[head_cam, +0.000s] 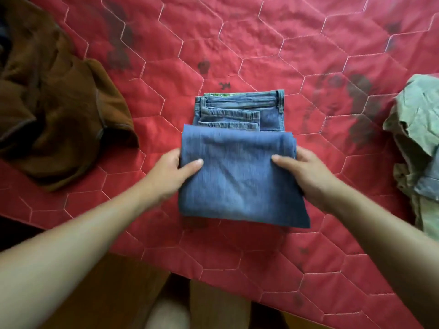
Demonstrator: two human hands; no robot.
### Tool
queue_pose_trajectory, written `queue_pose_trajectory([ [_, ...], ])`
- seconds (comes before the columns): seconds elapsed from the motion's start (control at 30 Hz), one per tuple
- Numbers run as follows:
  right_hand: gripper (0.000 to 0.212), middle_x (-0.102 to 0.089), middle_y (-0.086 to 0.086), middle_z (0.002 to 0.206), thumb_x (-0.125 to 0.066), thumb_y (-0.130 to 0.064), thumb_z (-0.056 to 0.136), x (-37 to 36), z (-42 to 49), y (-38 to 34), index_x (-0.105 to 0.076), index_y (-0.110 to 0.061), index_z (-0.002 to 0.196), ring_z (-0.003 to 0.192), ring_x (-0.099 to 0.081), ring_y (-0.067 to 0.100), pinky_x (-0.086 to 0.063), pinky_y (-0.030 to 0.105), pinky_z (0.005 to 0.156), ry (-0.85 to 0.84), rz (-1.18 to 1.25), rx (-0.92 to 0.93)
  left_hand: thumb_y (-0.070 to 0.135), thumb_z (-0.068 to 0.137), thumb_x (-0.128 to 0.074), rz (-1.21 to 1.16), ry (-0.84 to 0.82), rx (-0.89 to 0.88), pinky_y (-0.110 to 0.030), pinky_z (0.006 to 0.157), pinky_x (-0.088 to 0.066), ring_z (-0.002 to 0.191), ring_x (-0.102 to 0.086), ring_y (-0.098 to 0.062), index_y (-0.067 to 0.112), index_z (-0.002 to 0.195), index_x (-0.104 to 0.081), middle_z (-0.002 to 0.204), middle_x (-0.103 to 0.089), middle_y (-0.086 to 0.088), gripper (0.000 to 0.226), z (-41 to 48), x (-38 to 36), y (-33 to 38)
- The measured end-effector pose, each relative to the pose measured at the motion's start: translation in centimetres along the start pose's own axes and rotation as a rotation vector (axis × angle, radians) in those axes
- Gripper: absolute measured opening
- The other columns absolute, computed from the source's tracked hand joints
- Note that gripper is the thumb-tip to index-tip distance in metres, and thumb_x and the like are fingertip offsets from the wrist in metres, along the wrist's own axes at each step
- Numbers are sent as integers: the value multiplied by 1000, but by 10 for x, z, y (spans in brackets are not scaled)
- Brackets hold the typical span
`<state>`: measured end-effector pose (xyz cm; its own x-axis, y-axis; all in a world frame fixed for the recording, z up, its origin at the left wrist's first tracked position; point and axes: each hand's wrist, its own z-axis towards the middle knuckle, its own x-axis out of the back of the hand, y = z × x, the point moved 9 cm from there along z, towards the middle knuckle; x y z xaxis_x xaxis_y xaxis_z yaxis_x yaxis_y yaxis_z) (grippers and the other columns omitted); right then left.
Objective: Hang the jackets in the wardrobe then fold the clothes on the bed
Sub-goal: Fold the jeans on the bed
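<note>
Blue denim jeans [237,176] lay folded in the middle of the red quilted bedspread [261,43], which was stitched in pale hexagons, and both my hands held them.

At the far left a rumpled brown garment [54,110] lay in a heap on the bedspread, well apart from the jeans. Dark stains [118,43] marked the red cloth beyond it.

My left hand [171,172] gripped the left edge of the upper fold, its thumb [192,166] pressed flat on top of the denim and its fingers curled out of sight underneath. The fold I held was plain denim. Beyond it showed the waistband [242,98] with a belt loop and seams, lying flat on the bedspread. A strip of green printed lining [218,94] peeped out at the top edge of the waistband. Whatever was printed on it was too blurred for me to read.

My right hand [306,172] held the right edge the same way, thumb [282,160] on top and fingers tucked below.

At the far right sat a crumpled pale green garment [418,119], with a piece of blue-grey cloth [427,184] lying against it.
</note>
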<state>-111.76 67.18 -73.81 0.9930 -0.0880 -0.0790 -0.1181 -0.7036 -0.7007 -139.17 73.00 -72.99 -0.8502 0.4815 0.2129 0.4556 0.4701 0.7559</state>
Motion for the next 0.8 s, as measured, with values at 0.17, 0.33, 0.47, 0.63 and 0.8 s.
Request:
queue_pose_trajectory([
  [0.17, 11, -78, -2, 90, -64, -14, 93, 12, 76, -80, -73, -20, 94, 83, -73, 14, -59, 31, 72, 98, -87, 159, 17, 102, -60, -87, 106, -39, -19, 76, -56, 88, -70, -1, 23, 104, -61, 101, -72, 9, 7, 86, 20, 45],
  [0.33, 8, -78, -1, 87, -66, -12, 94, 10, 95, -68, -72, -17, 97, 78, -74, 14, -58, 28, 66, 111, -97, 87, 18, 101, -61, -222, 87, 93, -32, 85, -57, 99, -71, -16, 11, 126, -56, 116, -71, -6, 27, 98, 8, 30],
  [0.47, 17, -77, 10, 100, -71, -15, 90, 17, 68, -34, -72, -13, 107, 89, -74, 25, -61, 40, 78, 12, 62, -63, 17, 97, -66, -318, 64, 216, -31, 80, -59, 99, -72, -17, 13, 122, -59, 113, -73, -5, 27, 56, 1, 0],
  [0.63, 39, -73, 16, 116, -72, -13, 78, 27, 18, 29, -72, -7, 117, 101, -72, 31, -59, 44, 90, -85, 184, -255, 21, 99, -62, -310, -37, 362, -23, 72, -55, 83, -70, -9, 15, 105, -65, 100, -74, -2, 9, 1, -7, -45],
  [0.8, 12, -77, 17, 105, -73, -8, 84, 17, -4, 72, -78, -9, 95, 90, -76, 28, -61, 32, 69, -40, 121, -305, 14, 101, -58, -262, -22, 353, -25, 73, -54, 81, -69, -9, 16, 101, -64, 93, -75, 1, 6, -14, -11, -57],
])
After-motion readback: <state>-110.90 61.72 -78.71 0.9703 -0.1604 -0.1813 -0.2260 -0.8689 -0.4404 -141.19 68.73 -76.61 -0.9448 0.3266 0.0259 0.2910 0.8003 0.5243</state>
